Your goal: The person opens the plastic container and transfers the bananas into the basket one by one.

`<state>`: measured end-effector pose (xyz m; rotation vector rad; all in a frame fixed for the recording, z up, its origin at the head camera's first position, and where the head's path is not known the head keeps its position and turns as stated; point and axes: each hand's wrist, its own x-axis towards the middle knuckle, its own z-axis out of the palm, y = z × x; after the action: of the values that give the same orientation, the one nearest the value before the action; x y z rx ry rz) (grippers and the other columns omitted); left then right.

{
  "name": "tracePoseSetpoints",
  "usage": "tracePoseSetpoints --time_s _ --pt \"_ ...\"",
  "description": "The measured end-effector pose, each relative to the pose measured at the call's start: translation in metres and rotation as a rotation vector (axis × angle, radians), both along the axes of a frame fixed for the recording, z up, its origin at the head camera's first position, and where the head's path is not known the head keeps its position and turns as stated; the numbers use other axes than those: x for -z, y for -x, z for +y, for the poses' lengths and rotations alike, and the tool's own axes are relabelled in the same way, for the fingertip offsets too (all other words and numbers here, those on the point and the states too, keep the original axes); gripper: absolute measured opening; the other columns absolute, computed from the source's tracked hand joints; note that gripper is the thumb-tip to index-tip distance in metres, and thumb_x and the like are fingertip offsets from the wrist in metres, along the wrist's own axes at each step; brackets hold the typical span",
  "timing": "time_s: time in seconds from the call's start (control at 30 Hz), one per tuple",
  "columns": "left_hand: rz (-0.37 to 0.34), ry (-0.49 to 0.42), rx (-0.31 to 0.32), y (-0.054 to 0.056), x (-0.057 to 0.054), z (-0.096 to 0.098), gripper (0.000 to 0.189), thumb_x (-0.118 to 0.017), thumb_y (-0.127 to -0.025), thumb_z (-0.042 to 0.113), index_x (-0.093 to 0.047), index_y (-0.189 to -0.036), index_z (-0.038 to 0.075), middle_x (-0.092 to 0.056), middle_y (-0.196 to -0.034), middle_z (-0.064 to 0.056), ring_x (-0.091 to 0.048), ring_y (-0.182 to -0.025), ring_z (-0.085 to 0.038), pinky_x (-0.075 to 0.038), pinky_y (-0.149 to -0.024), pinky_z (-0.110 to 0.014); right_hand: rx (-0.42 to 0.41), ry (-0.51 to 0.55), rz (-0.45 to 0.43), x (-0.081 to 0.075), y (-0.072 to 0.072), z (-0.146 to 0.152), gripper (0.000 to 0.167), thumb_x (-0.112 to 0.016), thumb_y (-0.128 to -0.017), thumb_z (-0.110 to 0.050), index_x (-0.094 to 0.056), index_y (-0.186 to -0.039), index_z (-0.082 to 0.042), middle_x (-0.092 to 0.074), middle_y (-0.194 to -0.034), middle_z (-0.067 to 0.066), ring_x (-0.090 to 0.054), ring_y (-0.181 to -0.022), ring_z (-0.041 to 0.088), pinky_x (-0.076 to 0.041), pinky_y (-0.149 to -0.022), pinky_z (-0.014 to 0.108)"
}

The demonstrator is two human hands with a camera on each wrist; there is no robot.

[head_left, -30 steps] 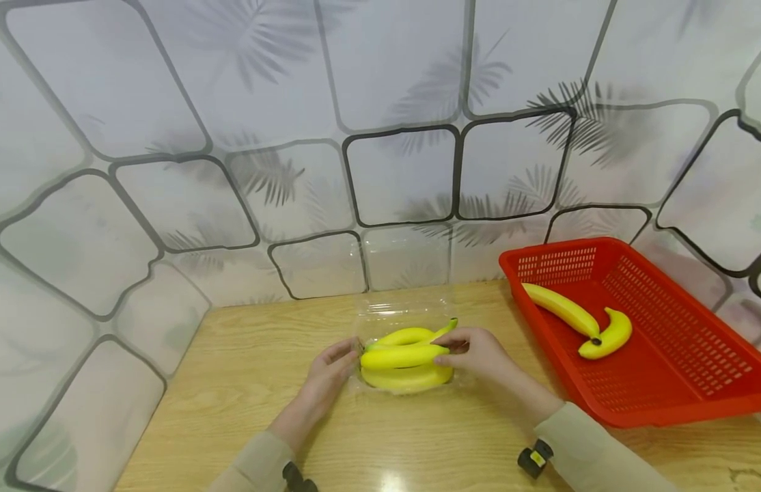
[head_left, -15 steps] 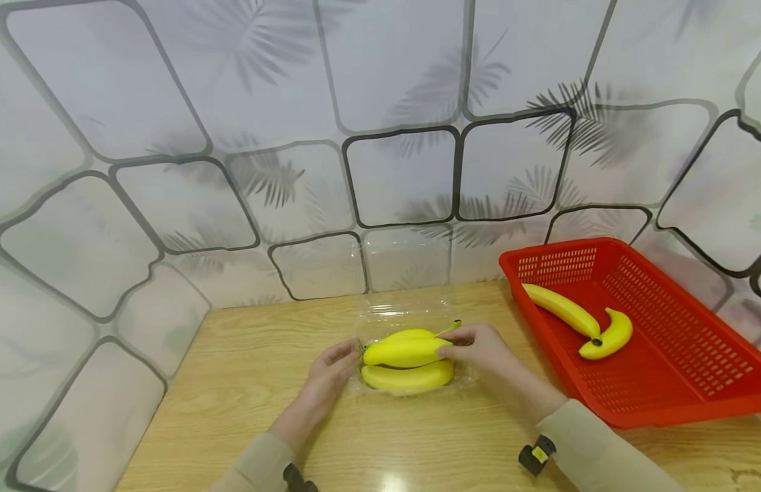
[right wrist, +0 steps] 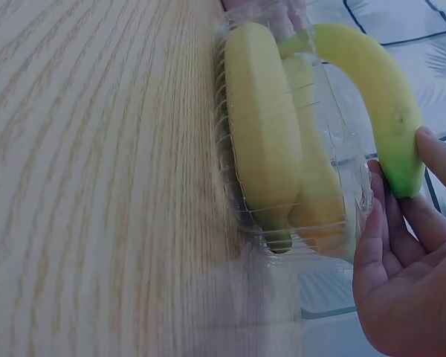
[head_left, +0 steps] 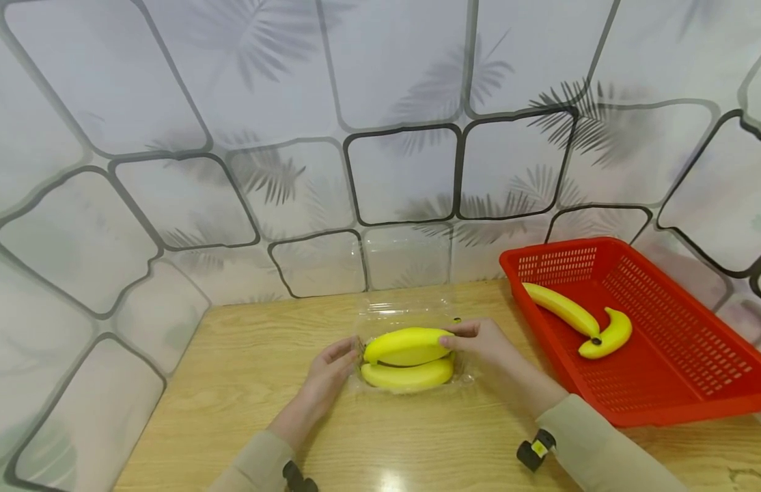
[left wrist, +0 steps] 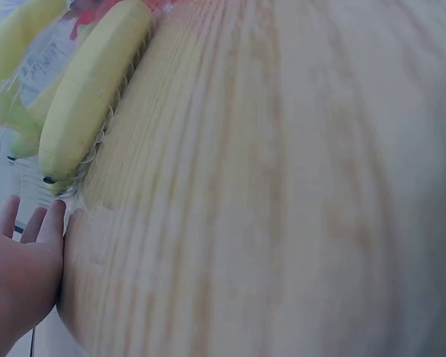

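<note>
My right hand [head_left: 479, 336] pinches one end of a yellow banana [head_left: 408, 345] between thumb and fingers. That banana lies slantwise over a clear plastic clamshell box [head_left: 457, 372], its green tip [right wrist: 405, 182] at my fingers in the right wrist view. Inside the box, a front banana [head_left: 408, 376] lies along the near wall. Another banana [right wrist: 312, 141] sits beside it, mostly hidden from the head camera. My left hand [head_left: 331, 365] touches the box's left end, its fingers [left wrist: 52, 219] fairly straight in the left wrist view.
A red plastic basket [head_left: 669, 383] with slotted walls stands to the right. Two bananas lie in it, a long banana [head_left: 561, 309] and a short banana [head_left: 608, 335]. The box's clear lid [head_left: 408, 266] stands raised toward the patterned wall [head_left: 399, 178]. Wooden tabletop [head_left: 251, 355] surrounds the box.
The held banana has shifted back and slightly right with my right hand, showing more of the front banana. The rear banana is now nearly covered. My left hand stays in place.
</note>
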<state>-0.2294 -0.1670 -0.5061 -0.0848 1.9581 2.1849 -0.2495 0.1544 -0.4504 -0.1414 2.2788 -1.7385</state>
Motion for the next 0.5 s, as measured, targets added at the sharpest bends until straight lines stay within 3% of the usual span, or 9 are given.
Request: tracePoseSetpoints --time_s 0.27,0.5 --pt "0.001 0.000 -0.007 -0.0017 -0.0024 0.0003 0.055 -0.058 -0.106 0.009 -0.041 -0.155 -0.010 -0.040 -0.165 -0.028 -0.039 -0.154 -0.040 -0.032 -0.131 -0.050 -0.007 -0.055 0.049 -0.0020 0.0019 0.0005 0.039 -0.079 -0.097 -0.017 -0.072 -0.127 0.008 -0.077 -0.124 0.022 -0.069 -0.106 0.014 -0.057 -0.088 0.020" --pt "-0.001 -0.012 -0.014 -0.0003 -0.0005 0.0000 0.055 -0.057 -0.106 0.007 -0.040 -0.154 -0.011 -0.039 -0.165 -0.029 -0.038 -0.155 -0.042 -0.030 -0.132 -0.051 -0.030 -0.052 0.036 -0.0033 0.0027 0.0034 0.042 -0.076 -0.099 -0.018 -0.070 -0.130 0.009 -0.077 -0.125 0.021 -0.068 -0.101 0.006 -0.060 -0.091 0.023"
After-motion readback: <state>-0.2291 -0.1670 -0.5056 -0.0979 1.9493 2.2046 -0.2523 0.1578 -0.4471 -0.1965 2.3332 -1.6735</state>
